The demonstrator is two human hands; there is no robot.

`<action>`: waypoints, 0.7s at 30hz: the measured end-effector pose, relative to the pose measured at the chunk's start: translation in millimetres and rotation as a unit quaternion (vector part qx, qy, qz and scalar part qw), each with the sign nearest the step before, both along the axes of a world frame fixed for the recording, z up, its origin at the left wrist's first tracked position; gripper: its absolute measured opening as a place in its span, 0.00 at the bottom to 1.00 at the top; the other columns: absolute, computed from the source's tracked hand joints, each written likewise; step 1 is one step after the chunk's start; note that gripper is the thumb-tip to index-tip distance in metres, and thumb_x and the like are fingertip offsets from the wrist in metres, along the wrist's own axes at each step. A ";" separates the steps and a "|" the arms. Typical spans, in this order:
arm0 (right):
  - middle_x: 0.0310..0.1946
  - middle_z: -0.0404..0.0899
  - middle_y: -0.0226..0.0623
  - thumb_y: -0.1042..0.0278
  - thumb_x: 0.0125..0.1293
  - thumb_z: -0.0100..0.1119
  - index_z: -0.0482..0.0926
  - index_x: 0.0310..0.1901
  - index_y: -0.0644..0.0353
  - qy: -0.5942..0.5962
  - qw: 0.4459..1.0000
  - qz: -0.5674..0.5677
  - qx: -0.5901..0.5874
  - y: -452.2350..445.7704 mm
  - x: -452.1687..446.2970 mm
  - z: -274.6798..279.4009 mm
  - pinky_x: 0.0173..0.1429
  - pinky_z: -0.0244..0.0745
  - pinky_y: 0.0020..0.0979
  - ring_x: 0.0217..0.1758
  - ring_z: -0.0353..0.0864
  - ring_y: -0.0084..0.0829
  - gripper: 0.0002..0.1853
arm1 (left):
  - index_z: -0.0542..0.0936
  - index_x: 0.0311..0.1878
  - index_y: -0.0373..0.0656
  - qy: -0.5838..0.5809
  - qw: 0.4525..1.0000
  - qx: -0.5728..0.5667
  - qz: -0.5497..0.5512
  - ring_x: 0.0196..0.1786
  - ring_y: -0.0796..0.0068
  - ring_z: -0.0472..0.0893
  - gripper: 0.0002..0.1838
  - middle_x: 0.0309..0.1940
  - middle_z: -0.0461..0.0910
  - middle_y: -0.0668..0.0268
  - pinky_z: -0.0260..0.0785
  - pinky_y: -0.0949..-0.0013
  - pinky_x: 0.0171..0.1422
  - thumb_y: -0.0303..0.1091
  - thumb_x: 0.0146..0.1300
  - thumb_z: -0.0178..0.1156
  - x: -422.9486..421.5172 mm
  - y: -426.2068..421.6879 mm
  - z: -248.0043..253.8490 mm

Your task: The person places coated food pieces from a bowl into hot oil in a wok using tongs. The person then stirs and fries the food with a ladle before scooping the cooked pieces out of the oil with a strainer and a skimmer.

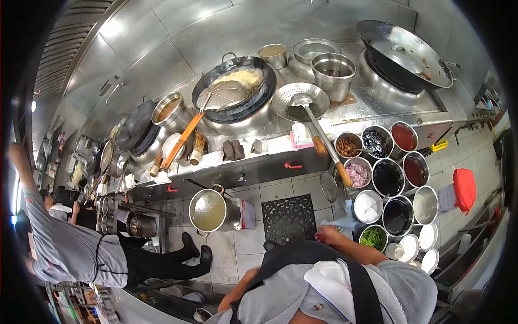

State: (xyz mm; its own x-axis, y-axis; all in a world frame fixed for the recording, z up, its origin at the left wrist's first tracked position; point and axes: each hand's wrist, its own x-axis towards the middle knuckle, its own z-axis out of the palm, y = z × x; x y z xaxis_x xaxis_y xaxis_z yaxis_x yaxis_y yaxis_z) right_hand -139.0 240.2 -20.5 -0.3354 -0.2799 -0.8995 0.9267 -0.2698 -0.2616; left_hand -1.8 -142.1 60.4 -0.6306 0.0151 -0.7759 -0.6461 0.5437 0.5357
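My right hand (pixel 328 236) is low in front of my body, beside a pale blue, thin cloth or plastic piece (pixel 343 220). Its fingers look loosely bent and apart, with nothing visible in them. Close by are the pots of green cut vegetables (pixel 372 237) and white powder or paste (pixel 368 207). At the left edge of my black apron (pixel 302 251), my left hand (pixel 251 274) shows only in part, its fingers hidden. On the stove ahead, a strainer with an orange handle (pixel 183 141) rests over a wok (pixel 259 67) of pale, frothy contents.
A ladle (pixel 324 135) lies across a perforated skimmer (pixel 288 110). Several ingredient pots, including dark sauce (pixel 388 177), stand on the right. A stockpot (pixel 209 209) and a black mat (pixel 288 218) are on the floor. Another person (pixel 81 248) works at left. A large wok (pixel 399 54) sits back right.
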 end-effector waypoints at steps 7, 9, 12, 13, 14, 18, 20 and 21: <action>0.36 0.78 0.36 0.57 0.69 0.62 0.72 0.50 0.53 0.034 0.997 0.055 0.053 -6.0 -5.1 43.0 0.28 0.78 0.35 0.28 0.80 0.31 0.15 | 0.83 0.55 0.39 -0.032 0.989 -0.145 -0.006 0.57 0.53 0.82 0.23 0.51 0.84 0.50 0.72 0.58 0.62 0.47 0.68 0.52 78.7 -21.8 -32.0; 0.34 0.78 0.36 0.56 0.70 0.62 0.73 0.50 0.52 0.035 0.994 0.077 0.065 -4.6 -8.6 40.0 0.29 0.79 0.36 0.28 0.80 0.31 0.14 | 0.83 0.54 0.39 -0.019 0.990 -0.141 -0.008 0.57 0.53 0.82 0.23 0.50 0.84 0.50 0.72 0.58 0.62 0.47 0.67 0.53 80.6 -17.6 -35.5; 0.36 0.79 0.38 0.55 0.70 0.61 0.75 0.52 0.53 0.060 0.979 0.170 0.099 -6.1 -2.6 40.5 0.35 0.80 0.39 0.34 0.82 0.34 0.15 | 0.84 0.53 0.38 0.001 0.990 -0.138 -0.018 0.56 0.52 0.82 0.23 0.50 0.85 0.50 0.73 0.57 0.61 0.47 0.66 0.53 82.6 -13.0 -37.0; 0.38 0.81 0.39 0.55 0.70 0.61 0.76 0.52 0.54 0.072 0.968 0.211 0.113 -7.4 0.0 42.3 0.37 0.81 0.41 0.37 0.83 0.36 0.16 | 0.84 0.53 0.38 0.009 0.990 -0.139 -0.027 0.56 0.52 0.82 0.23 0.50 0.85 0.50 0.73 0.57 0.61 0.47 0.66 0.54 81.7 -12.3 -37.2; 0.41 0.82 0.40 0.55 0.69 0.61 0.77 0.54 0.55 0.134 0.933 0.318 0.099 -8.4 6.1 33.3 0.42 0.81 0.41 0.41 0.83 0.37 0.17 | 0.84 0.52 0.38 0.016 0.989 -0.142 -0.040 0.56 0.52 0.82 0.23 0.49 0.85 0.50 0.73 0.57 0.61 0.47 0.66 0.54 79.8 -11.5 -35.5; 0.53 0.83 0.37 0.56 0.68 0.60 0.78 0.61 0.56 0.476 0.691 0.541 -0.062 -0.3 32.0 -46.0 0.56 0.77 0.36 0.54 0.81 0.34 0.23 | 0.85 0.50 0.38 0.046 0.987 -0.147 -0.052 0.55 0.51 0.82 0.23 0.48 0.85 0.49 0.73 0.55 0.59 0.47 0.64 0.55 75.2 -20.6 -37.4; 0.56 0.82 0.35 0.57 0.67 0.60 0.78 0.63 0.56 0.472 0.697 0.529 -0.115 -2.7 29.8 -31.5 0.60 0.75 0.33 0.56 0.80 0.30 0.24 | 0.86 0.48 0.39 0.059 0.991 -0.122 -0.005 0.54 0.50 0.83 0.23 0.46 0.85 0.48 0.74 0.54 0.58 0.48 0.63 0.56 71.5 -22.9 -31.3; 0.56 0.82 0.34 0.57 0.67 0.60 0.78 0.63 0.55 0.362 0.775 0.507 -0.105 -7.5 33.9 5.0 0.60 0.74 0.32 0.56 0.79 0.28 0.24 | 0.86 0.47 0.39 0.085 0.990 -0.105 -0.031 0.54 0.50 0.83 0.22 0.46 0.85 0.48 0.74 0.54 0.58 0.48 0.63 0.56 69.2 -25.7 -37.3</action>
State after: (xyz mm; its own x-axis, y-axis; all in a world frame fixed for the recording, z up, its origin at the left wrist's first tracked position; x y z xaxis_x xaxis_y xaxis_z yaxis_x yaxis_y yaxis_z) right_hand -105.1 232.7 -15.4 -0.2432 -0.8443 -0.4775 0.3217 0.3942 -0.8609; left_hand 67.5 -167.7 23.1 -0.7559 -0.0924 -0.6482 -0.5179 0.6900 0.5056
